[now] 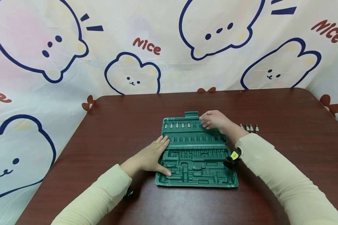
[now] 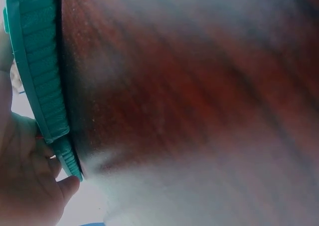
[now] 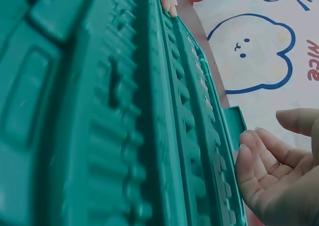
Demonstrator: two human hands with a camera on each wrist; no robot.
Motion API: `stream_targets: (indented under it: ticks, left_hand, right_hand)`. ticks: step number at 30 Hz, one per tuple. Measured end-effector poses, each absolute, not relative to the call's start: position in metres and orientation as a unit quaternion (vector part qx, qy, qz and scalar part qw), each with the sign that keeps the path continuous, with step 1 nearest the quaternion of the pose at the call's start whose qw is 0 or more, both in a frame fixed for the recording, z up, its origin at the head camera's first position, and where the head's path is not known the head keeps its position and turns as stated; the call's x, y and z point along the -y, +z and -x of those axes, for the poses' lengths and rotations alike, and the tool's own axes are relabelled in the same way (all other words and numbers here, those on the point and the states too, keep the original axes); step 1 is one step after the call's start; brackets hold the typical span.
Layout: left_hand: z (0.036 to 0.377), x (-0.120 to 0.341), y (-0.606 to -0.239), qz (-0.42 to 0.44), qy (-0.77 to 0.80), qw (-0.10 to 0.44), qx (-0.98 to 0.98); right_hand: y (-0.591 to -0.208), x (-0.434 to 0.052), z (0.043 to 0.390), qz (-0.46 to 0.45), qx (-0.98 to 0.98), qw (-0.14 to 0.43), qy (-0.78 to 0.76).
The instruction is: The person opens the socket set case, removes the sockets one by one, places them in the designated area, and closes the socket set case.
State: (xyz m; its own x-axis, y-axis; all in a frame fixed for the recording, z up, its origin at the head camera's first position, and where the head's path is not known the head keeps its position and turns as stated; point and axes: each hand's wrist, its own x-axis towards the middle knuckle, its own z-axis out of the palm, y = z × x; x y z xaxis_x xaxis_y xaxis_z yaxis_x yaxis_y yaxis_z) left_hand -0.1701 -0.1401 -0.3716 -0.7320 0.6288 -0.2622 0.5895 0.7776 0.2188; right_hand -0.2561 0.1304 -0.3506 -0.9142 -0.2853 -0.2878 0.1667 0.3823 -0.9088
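1. Status: the green tool tray (image 1: 196, 156) lies flat on the brown table (image 1: 124, 125), directly between my two hands. Five bits (image 1: 176, 125) are seated in its far row, just left of my right hand; the remaining slots I can see are vacant
2. Outstanding: four loose bits (image 1: 251, 128) lie on the table just right of my right wrist, apart from the tray. I judge the filling as roughly half complete (the larger recesses near me hold nothing)
3. Left hand (image 1: 152, 156): flat and spread, fingers straight, pressing on the tray's left edge; thumb at the near-left corner. It grips nothing
4. Right hand (image 1: 214, 120): fingers loosely bent, tips touching the tray's far edge beside the small latch tab (image 1: 191, 114). The right wrist view shows the fingertips (image 3: 246, 158) against the rim, with nothing pinched between them
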Motion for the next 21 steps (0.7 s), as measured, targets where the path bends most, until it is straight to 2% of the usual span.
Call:
stream_targets:
  ticks: [12,21]
  left_hand:
    - [0.170,0.140,-0.373,-0.329,0.066,0.159,-0.928]
    - [0.170,0.141,-0.373,-0.323,0.075,0.163,-0.929]
  right_hand:
    - [-0.361,-0.102,0.269,0.016,-0.801,0.223,-0.555]
    - [-0.369,-0.087,0.280,-0.005,-0.823,0.213,-0.526]
